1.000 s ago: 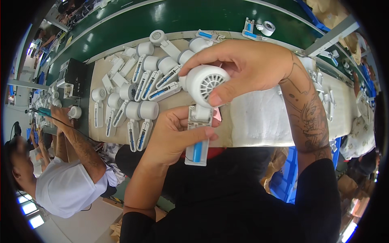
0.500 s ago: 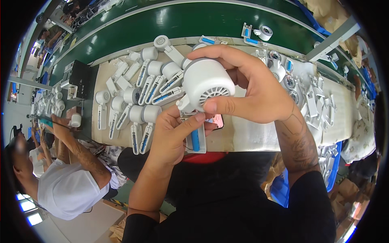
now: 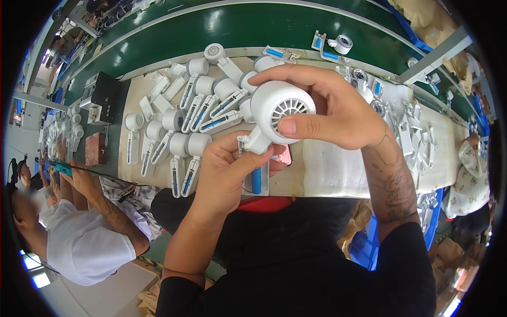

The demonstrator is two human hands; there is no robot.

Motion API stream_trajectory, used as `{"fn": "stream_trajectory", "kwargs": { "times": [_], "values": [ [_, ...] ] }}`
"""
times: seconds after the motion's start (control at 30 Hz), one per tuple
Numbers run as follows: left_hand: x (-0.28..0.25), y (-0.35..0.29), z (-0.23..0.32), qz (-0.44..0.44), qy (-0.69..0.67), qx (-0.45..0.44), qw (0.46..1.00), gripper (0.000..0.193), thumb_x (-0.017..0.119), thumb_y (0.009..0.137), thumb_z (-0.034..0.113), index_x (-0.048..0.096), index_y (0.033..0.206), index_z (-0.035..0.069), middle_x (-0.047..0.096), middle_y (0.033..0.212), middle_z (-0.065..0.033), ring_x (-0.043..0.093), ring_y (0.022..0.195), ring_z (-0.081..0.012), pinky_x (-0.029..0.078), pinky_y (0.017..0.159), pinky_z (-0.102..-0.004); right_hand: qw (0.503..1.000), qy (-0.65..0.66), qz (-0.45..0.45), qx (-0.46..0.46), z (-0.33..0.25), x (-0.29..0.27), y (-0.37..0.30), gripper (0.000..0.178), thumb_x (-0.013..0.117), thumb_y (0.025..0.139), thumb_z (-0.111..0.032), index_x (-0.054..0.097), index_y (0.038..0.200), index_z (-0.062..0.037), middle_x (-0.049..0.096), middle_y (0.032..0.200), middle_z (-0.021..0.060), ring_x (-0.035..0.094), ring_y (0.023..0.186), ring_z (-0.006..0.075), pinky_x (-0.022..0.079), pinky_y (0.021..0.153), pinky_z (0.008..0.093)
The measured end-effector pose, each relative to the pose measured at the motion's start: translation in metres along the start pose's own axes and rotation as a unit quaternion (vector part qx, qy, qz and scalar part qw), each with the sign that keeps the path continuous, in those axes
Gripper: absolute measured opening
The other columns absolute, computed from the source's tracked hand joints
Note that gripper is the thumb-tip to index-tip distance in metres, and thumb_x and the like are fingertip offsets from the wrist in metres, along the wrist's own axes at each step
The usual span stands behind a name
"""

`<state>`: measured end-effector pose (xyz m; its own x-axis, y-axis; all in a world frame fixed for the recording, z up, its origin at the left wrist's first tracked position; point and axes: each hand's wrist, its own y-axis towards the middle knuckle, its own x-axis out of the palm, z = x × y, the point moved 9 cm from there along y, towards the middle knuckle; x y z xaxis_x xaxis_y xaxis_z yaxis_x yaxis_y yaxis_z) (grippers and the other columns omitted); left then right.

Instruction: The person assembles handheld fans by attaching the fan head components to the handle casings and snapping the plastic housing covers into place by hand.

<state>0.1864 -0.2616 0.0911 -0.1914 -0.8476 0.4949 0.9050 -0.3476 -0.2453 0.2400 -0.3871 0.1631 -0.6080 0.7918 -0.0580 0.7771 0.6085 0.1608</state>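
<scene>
Between my two hands is a white handheld fan (image 3: 266,103) with a round head and a slotted grille facing up toward me. My right hand (image 3: 338,113) wraps the head, its thumb on the grille and its fingers over the far side. At the neck, my left hand (image 3: 224,166) pinches the joint with thumb and fingers. The handle hangs below, partly hidden by that hand; its blue battery (image 3: 256,180) shows near the table edge. Left of my hands lie several similar fans (image 3: 182,142), many with their handles uncovered, along with loose white handle shells (image 3: 158,87).
More white parts (image 3: 409,129) are heaped on the right of the table. A pink-screened phone (image 3: 285,156) lies behind my fingers. Past the table runs a green conveyor (image 3: 243,26) carrying a few fan parts. At left are a black box (image 3: 100,98) and a co-worker in a white shirt (image 3: 92,245).
The fan head has tipped, turning its grille further toward me and slightly right. Both hands keep their hold. The co-worker's hands at left have shifted slightly, and a white part near them is gone from view.
</scene>
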Motion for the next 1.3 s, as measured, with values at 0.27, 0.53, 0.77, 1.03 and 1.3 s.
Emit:
{"fn": "stream_trajectory", "kwargs": {
  "times": [0.27,0.53,0.77,1.03,1.3],
  "values": [
    [-0.002,-0.006,-0.01,-0.009,0.082,-0.039,0.996,0.021,0.069,0.088,0.001,0.067,0.109,-0.004,0.073,0.1,-0.0123,0.072,0.083,-0.0173,0.059,0.075,-0.0282,0.979,-0.051,-0.134,0.141,0.011,0.008,0.013,0.056,0.08,0.084,-0.011,0.056,0.132,0.0052,0.066,0.113,0.0121,0.064,0.101,0.0149,0.054,0.087,0.0275],
    [-0.005,-0.005,-0.01,-0.013,0.085,-0.046,0.995,0.027,0.073,0.085,-0.002,0.067,0.111,-0.004,0.073,0.098,-0.0126,0.072,0.082,-0.0175,0.061,0.076,-0.0303,0.978,-0.064,-0.147,0.133,0.01,0.01,0.014,0.057,0.08,0.084,-0.014,0.055,0.131,0.0065,0.066,0.114,0.0142,0.065,0.103,0.0164,0.055,0.089,0.029],
    [-0.007,-0.006,-0.014,-0.033,0.124,-0.032,0.991,0.03,0.075,0.083,-0.004,0.066,0.112,-0.006,0.073,0.1,-0.0141,0.072,0.088,-0.0186,0.061,0.079,-0.0327,0.966,-0.155,-0.171,0.113,0.014,0.014,0.02,0.061,0.081,0.084,-0.027,0.057,0.128,0.0068,0.069,0.107,0.0161,0.067,0.096,0.0171,0.055,0.083,0.0286],
    [-0.005,0.0,-0.015,-0.03,0.07,-0.05,0.996,0.03,0.069,0.091,0.014,0.063,0.113,-0.007,0.072,0.099,-0.017,0.073,0.084,-0.0238,0.062,0.076,-0.0364,0.959,-0.141,-0.171,0.176,0.034,0.007,0.022,0.058,0.077,0.086,-0.034,0.06,0.125,0.0047,0.071,0.097,0.0125,0.068,0.082,0.0162,0.055,0.073,0.0276],
    [-0.059,-0.009,-0.019,0.032,0.06,0.037,0.997,0.042,0.064,0.094,0.017,0.054,0.126,-0.007,0.066,0.113,-0.0227,0.066,0.104,-0.0283,0.052,0.091,-0.0404,0.951,-0.223,0.215,-0.003,0.025,-0.083,-0.058,0.038,0.073,0.09,-0.019,0.063,0.125,-0.0058,0.069,0.102,0.0054,0.065,0.078,0.0094,0.049,0.068,0.0233]
  ]
}}
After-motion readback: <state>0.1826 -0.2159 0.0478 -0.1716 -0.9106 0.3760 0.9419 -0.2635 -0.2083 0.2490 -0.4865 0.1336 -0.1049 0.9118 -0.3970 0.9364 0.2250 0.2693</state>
